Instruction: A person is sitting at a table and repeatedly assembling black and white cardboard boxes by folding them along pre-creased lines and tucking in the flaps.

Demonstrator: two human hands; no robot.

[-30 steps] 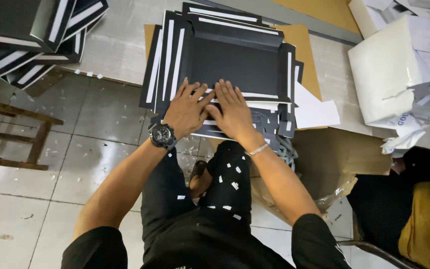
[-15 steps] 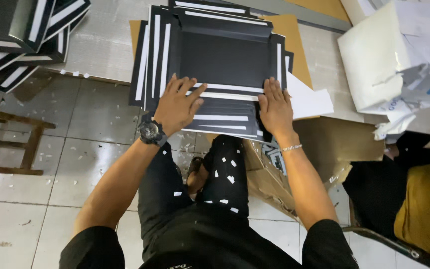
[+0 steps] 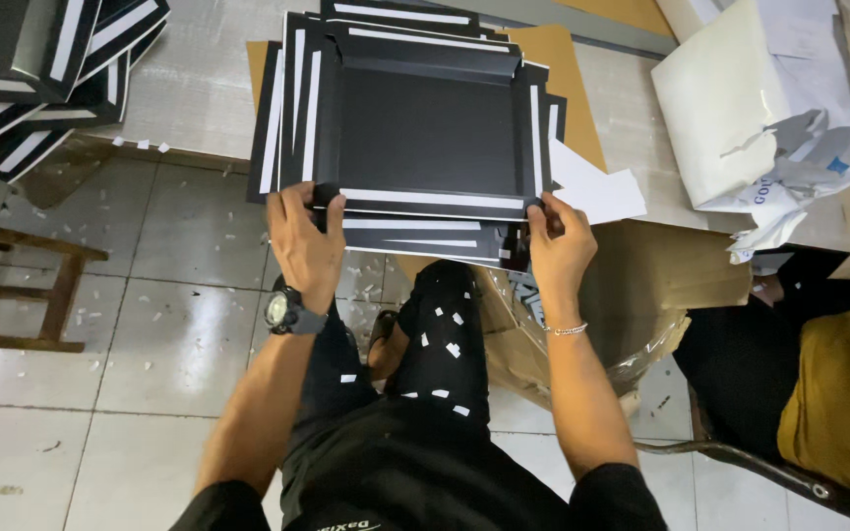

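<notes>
- Far left, finished black box parts [image 3: 31, 79] lie stacked out of the way.
- Left hand [image 3: 304, 241] pinches the near-left corner of the black box blank [image 3: 430, 128], steadying it.
- The blank tops a stack on the brown cardboard [image 3: 553, 69], centre-far.
- Right hand [image 3: 558, 246] grips the near-right corner, squaring the flap.

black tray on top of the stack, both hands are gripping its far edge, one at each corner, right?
Not quite: the head view shows the hands on the near edge of the black tray, not the far one. The left hand holds the near left corner and the right hand the near right corner, atop the stack.
</notes>
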